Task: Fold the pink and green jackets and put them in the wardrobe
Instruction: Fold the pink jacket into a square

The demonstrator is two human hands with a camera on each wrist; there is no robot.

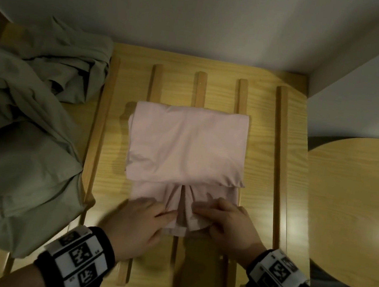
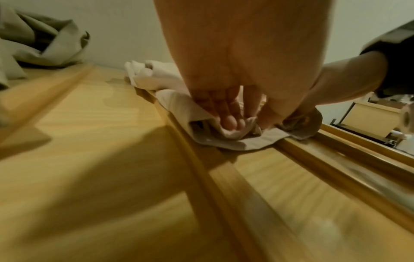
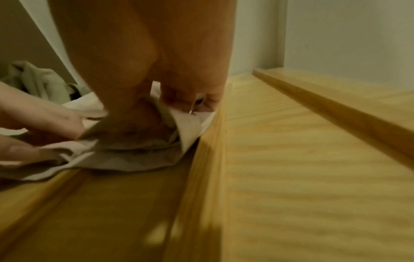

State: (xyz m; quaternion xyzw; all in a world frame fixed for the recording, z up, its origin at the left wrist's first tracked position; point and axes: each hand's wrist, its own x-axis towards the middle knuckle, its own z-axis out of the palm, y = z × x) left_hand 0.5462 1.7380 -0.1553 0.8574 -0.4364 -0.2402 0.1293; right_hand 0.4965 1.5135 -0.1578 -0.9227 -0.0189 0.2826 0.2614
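Low in the frame, the left hand [image 1: 140, 220] and right hand [image 1: 225, 223] pinch the pink jacket [image 1: 187, 145]'s near edge — probably the last fold, needing an even lift toward the upper frame — while the green jacket [image 1: 21, 116] waits unfolded at left.

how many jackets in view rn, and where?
2. The pink jacket lies folded mid-surface across the wooden slats, its near edge gripped by the left hand and right hand. The green jacket lies crumpled at the left. None seems hidden.

Green jacket [image 1: 23, 117] crowds the left; slatted wooden surface [image 1: 266, 135] open rightward
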